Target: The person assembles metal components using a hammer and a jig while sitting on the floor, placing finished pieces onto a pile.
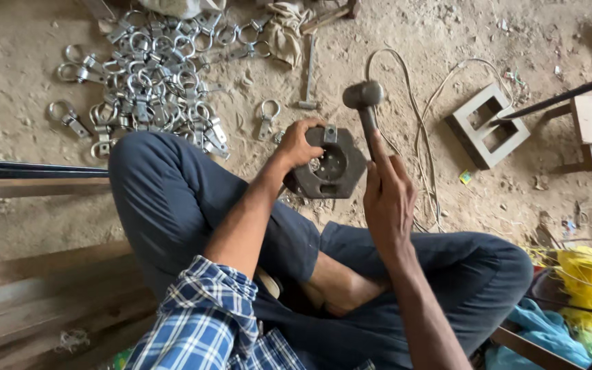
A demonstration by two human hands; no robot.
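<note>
Nearest the lens: blue plaid sleeve [203, 318], dark trousers on crossed legs [173, 199], bare foot [340, 284] tucked between. Right hand [388, 199] closed round hammer [363, 103] handle, head raised just above hexagonal dark metal block [330, 168] on dirt floor [405, 41]; left hand [298, 142] gripping block's upper-left edge, fingertips beside small grey metal piece [329, 133] at rim of round recess. Farther out: heap of silver ring clamps [159, 75] at upper left, second hammer [307, 72] lying flat, white cord [423, 130], grey two-hole frame [488, 127] at right.
</note>
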